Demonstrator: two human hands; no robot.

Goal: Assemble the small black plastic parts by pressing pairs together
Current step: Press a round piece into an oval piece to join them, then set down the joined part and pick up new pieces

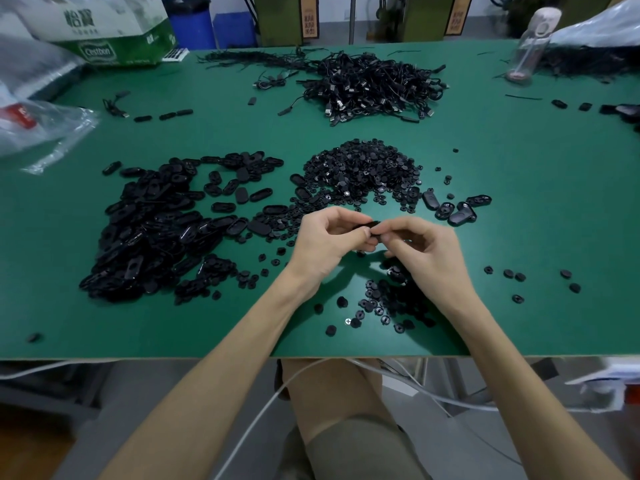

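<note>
A black part point(370, 224) is pinched between both hands, just above the green table point(519, 209). The left hand point(323, 244) curls its thumb and fingers round one end, and the right hand point(427, 252) nips the other end. Shells point(156, 230) are heaped to the left, caps point(363, 171) behind, and cables point(377, 84) beyond.

The table point(519, 202) is plain green; oval shells point(149, 230), round buttons point(363, 171) and cables point(374, 84) are black. At ten o'clock, a green-and-white carton point(114, 32); at eleven, a blue bin point(190, 22).
</note>
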